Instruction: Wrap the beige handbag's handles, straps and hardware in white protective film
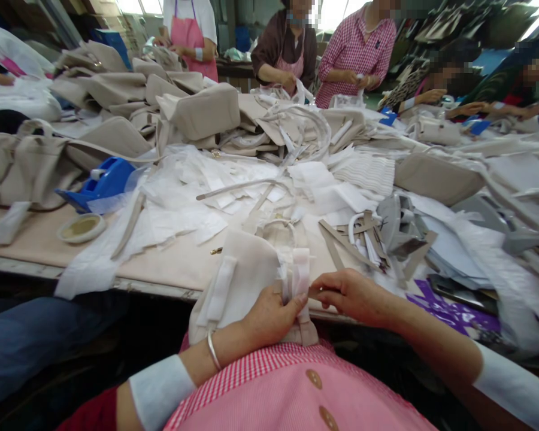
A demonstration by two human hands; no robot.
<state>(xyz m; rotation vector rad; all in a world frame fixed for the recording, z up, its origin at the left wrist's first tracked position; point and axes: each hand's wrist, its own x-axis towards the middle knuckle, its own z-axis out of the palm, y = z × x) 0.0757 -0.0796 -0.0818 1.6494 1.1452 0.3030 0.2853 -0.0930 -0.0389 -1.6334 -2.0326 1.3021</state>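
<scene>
A beige handbag [251,263] rests against my lap at the table's edge, with white wrapping sheet over its side. White padding strips [221,288] lie along its left part. My left hand [272,314] is closed on the bag's right side, its thumb pressing at the foot of a white wrap [301,269] around the strap. Just to the right is my right hand [341,290], its fingers bent and apart, fingertips beside the wrap. I see nothing held in it. The bag's handle [276,227] stands up toward the table.
White wrapping sheets [184,197] spread over the table. A blue tape dispenser [101,182] and tape roll [81,228] lie left, a grey dispenser [393,221] and phone [462,293] right. Beige bags [206,111] are piled behind. Several people work across the table.
</scene>
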